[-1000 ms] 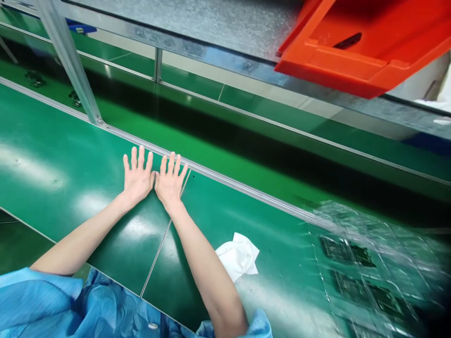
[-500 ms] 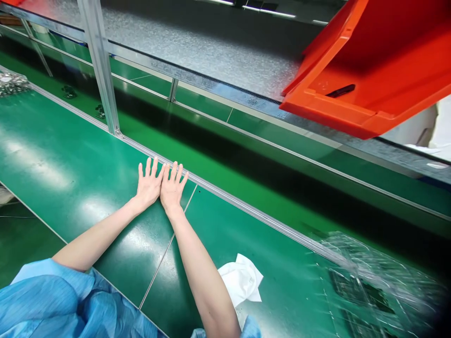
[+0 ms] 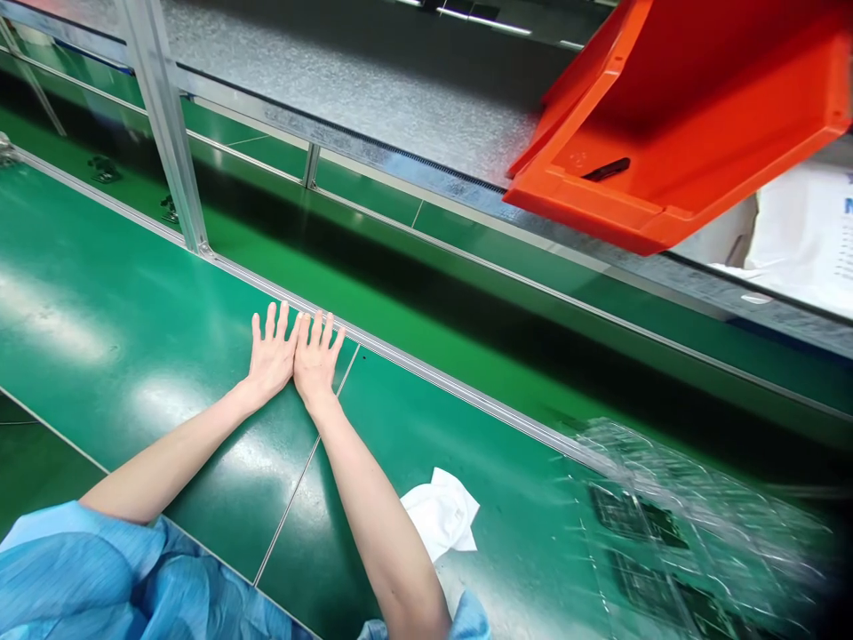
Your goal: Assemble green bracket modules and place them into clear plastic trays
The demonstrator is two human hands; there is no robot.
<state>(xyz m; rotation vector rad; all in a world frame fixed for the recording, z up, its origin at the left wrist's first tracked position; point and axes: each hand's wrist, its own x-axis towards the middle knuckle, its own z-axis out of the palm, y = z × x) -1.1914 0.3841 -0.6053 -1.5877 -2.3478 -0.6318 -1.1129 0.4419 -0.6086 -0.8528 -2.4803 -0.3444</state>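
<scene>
My left hand [image 3: 272, 354] lies flat on the green tabletop [image 3: 166, 329], fingers spread and palm down. Right beside it, touching at the thumbs, my right hand [image 3: 315, 357] is also flat with its fingers apart. Neither holds anything. The fingertips of both reach the metal rail [image 3: 426, 373] along the table's far edge. A crumpled white cloth or tissue [image 3: 441, 514] lies near my right forearm, which hides part of it.
Clear plastic trays [image 3: 666, 524] with dark circuit boards sit at the right, blurred. An orange bin [image 3: 693, 196] holding a small black item overhangs the metal shelf [image 3: 373, 98]. A metal post [image 3: 163, 133] rises at the left. White packaging [image 3: 806, 231] is behind the bin.
The camera view has shifted slightly to the right, so the scene sits further left in the picture. Both hands stay flat in the same place on the table.
</scene>
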